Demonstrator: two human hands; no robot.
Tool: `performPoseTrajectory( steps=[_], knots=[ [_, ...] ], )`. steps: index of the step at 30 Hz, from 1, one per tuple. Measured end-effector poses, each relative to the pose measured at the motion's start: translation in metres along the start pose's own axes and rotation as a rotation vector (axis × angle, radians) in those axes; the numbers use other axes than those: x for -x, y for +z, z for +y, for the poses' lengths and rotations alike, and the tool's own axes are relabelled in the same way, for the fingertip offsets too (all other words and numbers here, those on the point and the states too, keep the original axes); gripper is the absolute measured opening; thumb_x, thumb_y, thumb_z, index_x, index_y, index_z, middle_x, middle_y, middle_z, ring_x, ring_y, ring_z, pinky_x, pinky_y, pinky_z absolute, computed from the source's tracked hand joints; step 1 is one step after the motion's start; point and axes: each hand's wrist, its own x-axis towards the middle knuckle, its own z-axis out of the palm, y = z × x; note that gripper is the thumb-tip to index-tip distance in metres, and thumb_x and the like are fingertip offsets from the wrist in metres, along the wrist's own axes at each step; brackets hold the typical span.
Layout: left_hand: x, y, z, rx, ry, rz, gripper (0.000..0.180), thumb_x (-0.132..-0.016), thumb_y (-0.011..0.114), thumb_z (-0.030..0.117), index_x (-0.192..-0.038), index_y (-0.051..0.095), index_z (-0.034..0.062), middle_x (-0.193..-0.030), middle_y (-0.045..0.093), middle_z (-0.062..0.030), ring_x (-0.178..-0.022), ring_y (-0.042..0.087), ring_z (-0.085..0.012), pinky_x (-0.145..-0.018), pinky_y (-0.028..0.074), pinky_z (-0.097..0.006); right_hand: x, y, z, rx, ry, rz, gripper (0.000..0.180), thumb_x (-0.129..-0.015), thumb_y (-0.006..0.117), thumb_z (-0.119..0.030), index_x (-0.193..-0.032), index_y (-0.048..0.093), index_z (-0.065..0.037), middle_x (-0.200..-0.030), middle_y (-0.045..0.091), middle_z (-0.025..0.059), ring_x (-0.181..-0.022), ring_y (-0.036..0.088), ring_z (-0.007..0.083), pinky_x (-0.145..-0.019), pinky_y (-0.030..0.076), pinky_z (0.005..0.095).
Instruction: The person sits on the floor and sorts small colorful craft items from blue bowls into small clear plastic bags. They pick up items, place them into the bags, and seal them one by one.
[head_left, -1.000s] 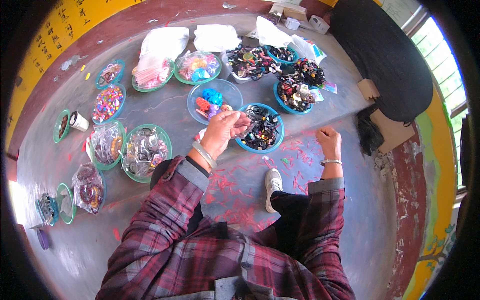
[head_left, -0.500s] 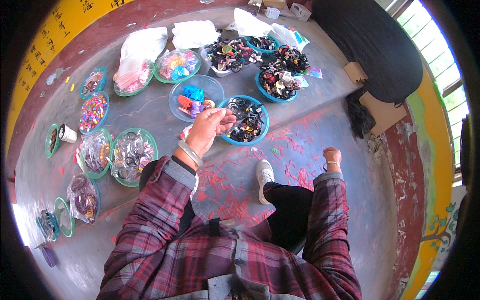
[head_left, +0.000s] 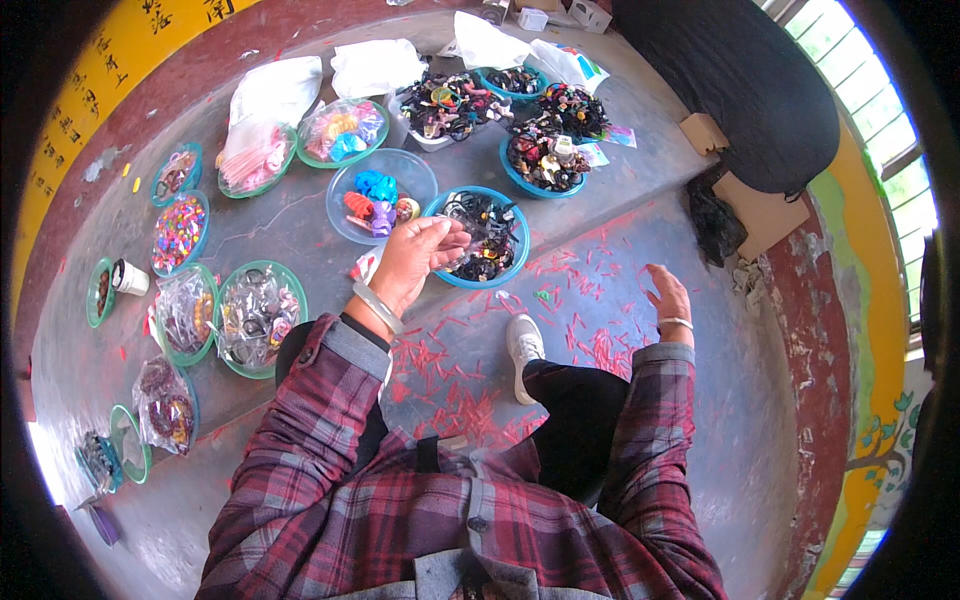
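Observation:
My left hand is raised at the near left edge of a blue basin full of dark hair ties. Its thumb and fingers are pinched together; whatever they may hold is too small to make out. Off to the right, my right hand hangs above the floor with its fingers loosely stretched, and nothing shows in it. Just beyond my left hand stands a clear basin with blue, red and purple pieces.
Red scraps litter the floor around my shoe. Several basins of hair ties and beads stand left and ahead. White bags lie at the back, and a black plastic bag sits by flattened cardboard on the right.
My right hand has opened from a closed fist, its fingers now extended. The left hand keeps its pinch in nearly the same place. The whole view has shifted slightly.

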Motion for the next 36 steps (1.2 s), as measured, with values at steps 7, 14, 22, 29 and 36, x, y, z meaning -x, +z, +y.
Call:
performPoseTrajectory(
  steps=[7,14,22,29,36],
  knots=[
    [-0.002,-0.003,-0.002,0.006,0.023,-0.025,0.025,-0.09,0.046,0.017,-0.099,0.054,-0.0049,-0.094,0.06,-0.0148,-0.086,0.061,-0.0203,-0.074,0.051,-0.029,-0.02,-0.05,0.075,1.057,0.452,0.234,0.036,-0.078,0.047,-0.036,-0.098,0.064,-0.011,-0.095,0.062,0.0176,-0.088,0.059,0.0328,-0.083,0.043,0.039],
    [-0.001,-0.001,-0.001,0.022,-0.001,-0.011,0.024,-0.09,0.046,0.016,-0.097,0.054,-0.0048,-0.093,0.06,-0.0154,-0.085,0.061,-0.0212,-0.073,0.051,-0.029,-0.011,0.007,-0.048,0.127,0.208,0.559,0.024,-0.075,0.06,-0.024,-0.09,0.067,-0.007,-0.088,0.065,0.0113,-0.081,0.06,0.0186,-0.07,0.045,0.0309],
    [0.004,0.003,0.003,0.209,-0.002,-0.078,0.024,-0.09,0.045,0.016,-0.098,0.053,-0.0048,-0.092,0.06,-0.0158,-0.086,0.061,-0.0227,-0.075,0.052,-0.03,0.036,0.167,-0.171,-0.536,0.171,-0.177,0.033,-0.078,0.063,-0.015,-0.109,0.056,-0.004,-0.094,0.062,0.0045,-0.086,0.057,0.013,-0.068,0.044,0.0273],
    [0.009,0.0,0.007,0.314,-0.005,-0.151,0.024,-0.091,0.042,0.017,-0.1,0.053,-0.003,-0.095,0.061,-0.0141,-0.089,0.061,-0.0219,-0.078,0.051,-0.032,0.047,0.217,-0.2,-0.643,0.095,-0.375,0.019,-0.073,0.067,-0.007,-0.092,0.063,-0.003,-0.078,0.061,0.0003,-0.065,0.052,0.0075,-0.059,0.04,0.021],
    [0.017,-0.003,0.017,0.331,0.009,-0.133,0.023,-0.091,0.044,0.017,-0.101,0.053,-0.0017,-0.099,0.059,-0.0136,-0.092,0.059,-0.0204,-0.079,0.051,-0.031,0.041,0.228,-0.205,-0.587,0.021,-0.334,0.004,-0.074,0.066,-0.003,-0.078,0.065,-0.003,-0.071,0.061,-0.0003,-0.061,0.051,0.0065,-0.056,0.039,0.0191]
  ],
)
